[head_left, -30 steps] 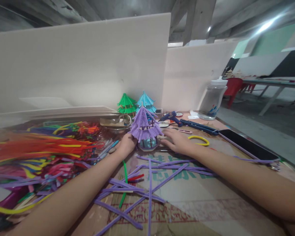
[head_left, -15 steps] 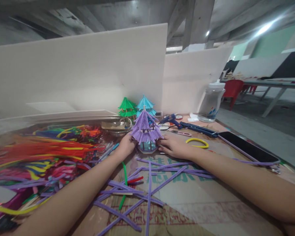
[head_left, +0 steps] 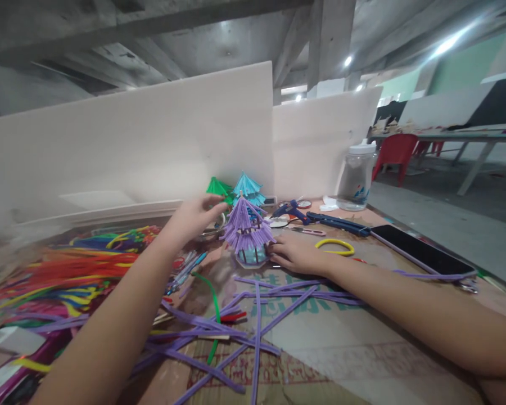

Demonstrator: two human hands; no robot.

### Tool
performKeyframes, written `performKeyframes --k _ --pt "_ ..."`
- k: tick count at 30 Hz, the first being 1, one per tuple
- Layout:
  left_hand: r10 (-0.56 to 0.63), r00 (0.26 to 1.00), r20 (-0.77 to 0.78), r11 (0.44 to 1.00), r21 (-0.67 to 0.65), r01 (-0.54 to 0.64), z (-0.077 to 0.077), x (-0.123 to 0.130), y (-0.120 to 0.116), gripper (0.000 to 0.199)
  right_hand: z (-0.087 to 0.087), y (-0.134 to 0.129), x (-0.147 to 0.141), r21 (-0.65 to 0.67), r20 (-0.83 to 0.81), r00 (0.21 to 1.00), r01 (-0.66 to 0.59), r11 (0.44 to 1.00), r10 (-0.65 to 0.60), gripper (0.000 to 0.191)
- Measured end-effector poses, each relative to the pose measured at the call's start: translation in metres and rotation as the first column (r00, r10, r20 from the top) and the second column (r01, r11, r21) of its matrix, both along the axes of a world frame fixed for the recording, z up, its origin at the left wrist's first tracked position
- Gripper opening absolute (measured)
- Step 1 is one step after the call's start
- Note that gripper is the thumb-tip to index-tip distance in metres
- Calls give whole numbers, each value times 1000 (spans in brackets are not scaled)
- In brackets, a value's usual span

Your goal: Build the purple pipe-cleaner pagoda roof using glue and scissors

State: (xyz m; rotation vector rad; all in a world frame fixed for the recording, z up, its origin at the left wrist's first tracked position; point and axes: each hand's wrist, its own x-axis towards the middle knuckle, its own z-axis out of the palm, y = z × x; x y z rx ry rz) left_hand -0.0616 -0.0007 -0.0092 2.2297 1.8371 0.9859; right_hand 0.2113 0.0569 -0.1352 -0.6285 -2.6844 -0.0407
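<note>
A purple model pavilion (head_left: 247,230) with two tiers of fuzzy-stick roof, dark posts and a pale blue floor stands upright before me. My right hand (head_left: 297,254) lies low at its right side, its bent fingers at the base and eave; their tips are partly hidden. Raised at the upper left, my left hand (head_left: 198,218) holds nothing, thumb and fingers apart, near a green pavilion roof (head_left: 219,188) that it partly covers. A light blue pavilion (head_left: 248,188) stands behind the purple one. Loose purple pipe cleaners (head_left: 257,332) lie crossed in front.
Many coloured pipe cleaners (head_left: 88,264) heap at left. Toward the right are a blue glue gun (head_left: 290,211), a utility knife (head_left: 339,223), a yellow ring (head_left: 335,246), a phone (head_left: 421,250) and a water bottle (head_left: 355,177). White boards (head_left: 172,135) stand behind.
My left hand has let go of the purple pavilion's left side and risen toward the green roof. My right hand has stayed at the pavilion's right side. The view has shifted slightly.
</note>
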Motion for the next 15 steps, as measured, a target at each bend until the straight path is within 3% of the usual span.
performKeyframes --k 4,7,10,15 --pt "-110 994 -28 990 81 112 9 33 5 45 -1 -1 1 11 -6 999 -49 999 49 34" --pt "-78 996 -34 953 290 85 5 41 8 34 -1 0 1 29 16 999 -48 998 48 35" --pt "-5 975 -221 846 519 122 -1 42 7 19 -1 1 1 35 18 998 -53 998 53 35" --pt "65 858 -510 769 573 283 -11 44 9 17 2 1 1 51 13 998 -67 996 67 32"
